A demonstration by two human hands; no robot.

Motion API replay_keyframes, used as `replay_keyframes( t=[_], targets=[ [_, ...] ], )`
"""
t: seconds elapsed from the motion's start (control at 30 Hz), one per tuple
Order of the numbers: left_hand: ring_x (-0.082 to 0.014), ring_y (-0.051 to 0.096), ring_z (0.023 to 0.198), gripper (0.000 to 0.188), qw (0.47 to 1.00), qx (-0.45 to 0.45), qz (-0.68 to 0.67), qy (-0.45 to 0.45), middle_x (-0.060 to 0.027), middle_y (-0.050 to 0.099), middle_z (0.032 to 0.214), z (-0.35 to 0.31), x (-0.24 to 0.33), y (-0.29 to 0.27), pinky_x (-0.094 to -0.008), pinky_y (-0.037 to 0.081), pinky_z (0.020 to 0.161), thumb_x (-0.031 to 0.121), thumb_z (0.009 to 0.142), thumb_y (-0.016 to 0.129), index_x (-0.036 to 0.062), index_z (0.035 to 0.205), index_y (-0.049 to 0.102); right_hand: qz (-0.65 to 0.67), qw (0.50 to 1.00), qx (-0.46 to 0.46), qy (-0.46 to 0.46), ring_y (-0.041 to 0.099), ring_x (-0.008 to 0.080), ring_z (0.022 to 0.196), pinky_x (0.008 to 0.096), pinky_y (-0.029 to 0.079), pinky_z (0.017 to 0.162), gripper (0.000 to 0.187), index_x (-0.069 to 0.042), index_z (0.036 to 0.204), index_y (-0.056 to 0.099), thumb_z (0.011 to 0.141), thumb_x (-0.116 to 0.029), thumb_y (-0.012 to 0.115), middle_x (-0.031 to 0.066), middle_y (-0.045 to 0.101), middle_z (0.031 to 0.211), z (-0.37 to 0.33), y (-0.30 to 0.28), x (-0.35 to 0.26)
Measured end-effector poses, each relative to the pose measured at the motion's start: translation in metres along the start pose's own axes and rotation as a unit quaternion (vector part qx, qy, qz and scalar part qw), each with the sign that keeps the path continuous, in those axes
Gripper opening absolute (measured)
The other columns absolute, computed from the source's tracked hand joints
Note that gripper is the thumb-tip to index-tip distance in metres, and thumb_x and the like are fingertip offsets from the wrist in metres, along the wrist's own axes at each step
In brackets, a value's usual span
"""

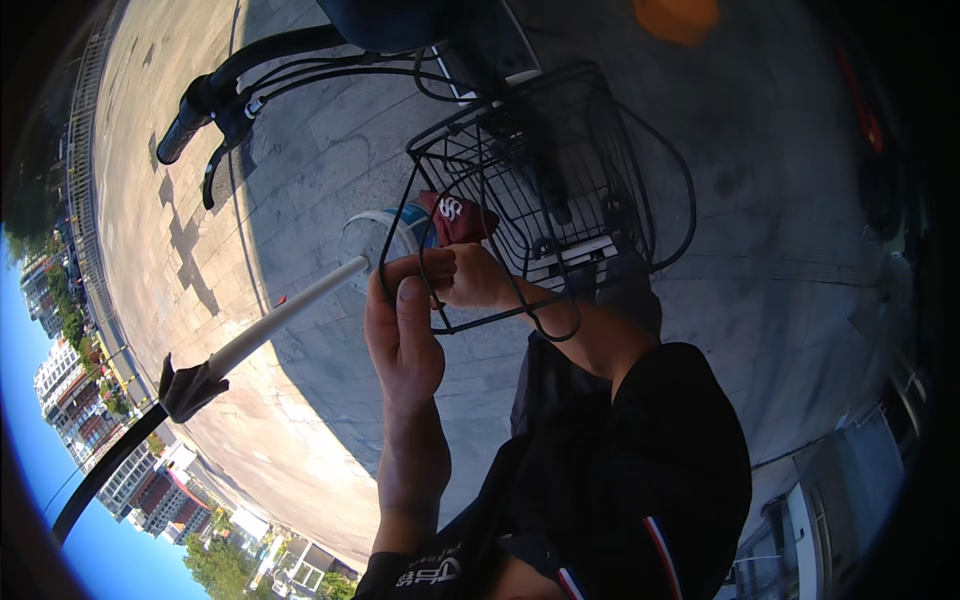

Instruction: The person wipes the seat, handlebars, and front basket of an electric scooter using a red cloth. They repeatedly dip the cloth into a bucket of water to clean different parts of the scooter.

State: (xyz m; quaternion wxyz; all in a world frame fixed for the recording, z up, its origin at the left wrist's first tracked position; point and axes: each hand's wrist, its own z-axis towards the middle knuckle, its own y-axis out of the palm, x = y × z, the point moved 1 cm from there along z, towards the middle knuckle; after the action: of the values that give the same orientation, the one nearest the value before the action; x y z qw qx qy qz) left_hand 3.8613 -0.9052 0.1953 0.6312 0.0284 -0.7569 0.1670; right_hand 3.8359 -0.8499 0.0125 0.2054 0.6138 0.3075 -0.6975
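Head view: black wire basket with both hands at its edge

An open basket (522, 215) of thin black wire is seen near the handlebar (262, 50), above shaded paving. Its walls are formed by a close grid, bounded by thicker, rounded rim wires; one looped wire is bowed outward on the right. The fingers of the left hand (405, 325) are curled at the near left corner, and the right hand (472, 276) is bunched beside them; whether wire is gripped by either cannot be told.

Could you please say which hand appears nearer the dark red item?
The right hand, pictured just below the dark red item; the left hand lies farther left.
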Motion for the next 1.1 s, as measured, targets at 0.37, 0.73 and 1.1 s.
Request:
replay_keyframes(
  t=[0.37, 0.73, 1.1],
  targets=[
    [-0.0214, 0.065, 0.095, 0.032, 0.999, 0.017, -0.018, 0.033, -0.0177, 0.066, 0.108, -0.004, -0.006, 0.003, -0.0342, 0.051, 0.085, 0.015, 0.104, 0.033, -0.0052, 0.114, 0.056, -0.059, 0.967, 0.226, -0.099, 0.06, 0.0339, 0.078, 0.0404, 0.047, 0.07, 0.023, -0.006, 0.096, 0.063, 0.074, -0.005, 0.065, 0.0142, 0.06, 0.089, 0.034, -0.019, 0.039],
    [-0.0154, 0.06, 0.091, 0.025, 0.995, 0.032, -0.084, 0.031, -0.0111, 0.067, 0.103, -0.012, -0.01, 0.01, -0.031, 0.048, 0.082, 0.017, 0.105, 0.042, -0.0018, 0.113, 0.057, 0.051, 0.957, 0.193, 0.211, 0.066, 0.0183, 0.076, 0.0335, 0.052, 0.067, 0.023, -0.002, 0.087, 0.063, 0.08, -0.019, 0.076, 0.0109, 0.067, 0.083, -0.082, -0.05, 0.102],
    [-0.0232, 0.066, 0.096, 0.03, 0.998, 0.048, -0.032, 0.014, -0.0173, 0.067, 0.108, -0.022, -0.02, 0.007, -0.0356, 0.052, 0.086, 0.015, 0.104, 0.035, -0.003, 0.115, 0.057, -0.103, 0.982, 0.11, 0.115, 0.069, 0.0325, 0.092, 0.0414, 0.054, 0.077, 0.036, -0.008, 0.106, 0.065, 0.084, -0.036, 0.07, 0.016, 0.07, 0.097, 0.002, -0.017, 0.11]
  ],
)
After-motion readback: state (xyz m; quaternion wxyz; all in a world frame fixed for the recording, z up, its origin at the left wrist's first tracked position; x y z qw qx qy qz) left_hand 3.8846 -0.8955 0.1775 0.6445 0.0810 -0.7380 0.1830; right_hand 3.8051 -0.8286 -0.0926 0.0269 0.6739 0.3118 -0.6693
